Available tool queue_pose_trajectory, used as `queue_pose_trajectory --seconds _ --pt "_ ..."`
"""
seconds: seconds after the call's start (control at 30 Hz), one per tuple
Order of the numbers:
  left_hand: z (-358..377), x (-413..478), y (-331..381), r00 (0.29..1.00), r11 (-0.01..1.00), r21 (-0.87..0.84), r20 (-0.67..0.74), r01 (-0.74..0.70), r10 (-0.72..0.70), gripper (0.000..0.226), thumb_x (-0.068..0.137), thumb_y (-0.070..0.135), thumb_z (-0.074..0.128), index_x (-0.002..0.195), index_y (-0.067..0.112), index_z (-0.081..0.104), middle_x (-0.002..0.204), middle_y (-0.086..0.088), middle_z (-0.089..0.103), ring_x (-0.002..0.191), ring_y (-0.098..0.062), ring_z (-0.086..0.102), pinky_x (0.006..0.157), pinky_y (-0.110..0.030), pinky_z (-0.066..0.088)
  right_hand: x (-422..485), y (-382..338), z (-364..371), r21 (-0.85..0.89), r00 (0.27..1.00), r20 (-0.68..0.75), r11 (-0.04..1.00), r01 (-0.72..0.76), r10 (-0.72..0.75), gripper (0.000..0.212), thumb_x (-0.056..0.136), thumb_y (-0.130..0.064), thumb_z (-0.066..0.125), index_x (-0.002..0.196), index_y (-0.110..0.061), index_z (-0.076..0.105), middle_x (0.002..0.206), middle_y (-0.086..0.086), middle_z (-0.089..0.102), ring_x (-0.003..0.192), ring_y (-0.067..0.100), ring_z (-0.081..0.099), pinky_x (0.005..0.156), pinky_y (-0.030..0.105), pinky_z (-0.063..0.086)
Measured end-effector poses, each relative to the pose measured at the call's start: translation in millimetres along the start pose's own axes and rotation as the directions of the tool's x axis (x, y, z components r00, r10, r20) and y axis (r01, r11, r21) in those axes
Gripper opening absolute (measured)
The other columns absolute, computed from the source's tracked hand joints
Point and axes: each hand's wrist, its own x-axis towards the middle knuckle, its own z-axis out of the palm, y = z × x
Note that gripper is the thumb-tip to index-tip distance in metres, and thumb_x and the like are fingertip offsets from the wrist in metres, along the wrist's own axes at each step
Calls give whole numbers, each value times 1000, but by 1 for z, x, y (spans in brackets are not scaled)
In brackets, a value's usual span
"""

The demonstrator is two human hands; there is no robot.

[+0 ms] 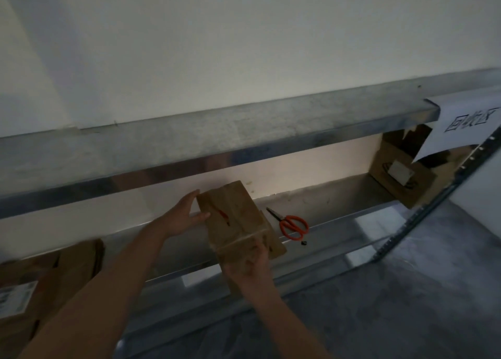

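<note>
A small brown cardboard box (235,217) with a red mark on its top sits at the front of the lower metal shelf (339,217). My left hand (182,217) holds its far left corner, thumb on the top face and fingers along the side. My right hand (250,263) grips the near end of the box, fingers curled over its edge. Both forearms reach up from the bottom of the view.
Orange-handled scissors (292,225) lie on the shelf just right of the box. An open cardboard box (401,169) stands at the shelf's right end under a hanging paper sign (466,122). More cartons (48,280) sit at the left. An upper metal shelf (217,125) overhangs.
</note>
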Motion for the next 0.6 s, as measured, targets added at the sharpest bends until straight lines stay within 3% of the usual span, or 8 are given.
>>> queue_pose_trajectory --seconds 0.1,0.23,0.33,0.43,0.53,0.6 --pt "7 0 8 996 996 7 -26 -87 87 74 84 41 69 143 13 34 141 -2 36 132 -19 36 103 -32 36 -1 1 2 120 1000 -20 993 -19 22 90 77 -2 79 145 -28 26 141 5 45 125 26 53 104 51 47" --pt "17 -11 4 993 996 34 -81 -87 89 65 81 43 72 132 10 47 122 -4 41 119 -23 46 99 -32 40 -11 3 -8 -90 997 -68 995 37 -43 106 77 -37 81 154 -31 7 151 -3 36 133 14 46 109 42 43" --pt "29 -32 -10 989 1000 7 -150 7 -6 62 78 49 72 122 12 47 119 -7 43 107 -20 50 95 -36 47 -17 3 -17 -214 991 -50 971 111 -124 104 80 -49 74 154 -37 2 148 -18 32 132 7 42 109 38 43" --pt "42 -69 -18 973 983 -177 -212 49 -86 60 73 51 72 115 21 41 109 6 47 99 -12 55 84 -30 51 -13 4 -26 -311 980 16 931 193 -198 91 91 -34 67 155 -33 2 148 -19 28 132 5 38 110 32 39" --pt "48 -104 -17 965 958 -282 -237 43 -113 62 65 66 68 115 41 42 109 19 54 95 2 59 76 -15 47 -4 8 -37 -390 972 96 891 233 -213 76 98 -18 58 154 -31 7 155 -1 30 140 17 36 117 43 33" --pt "53 -120 -13 966 947 -321 -246 0 -84 68 66 61 73 123 52 38 111 24 54 96 7 59 72 -10 49 1 8 -41 -401 971 97 884 240 -219 68 100 -13 53 147 -38 10 151 -3 34 139 21 39 116 43 35"
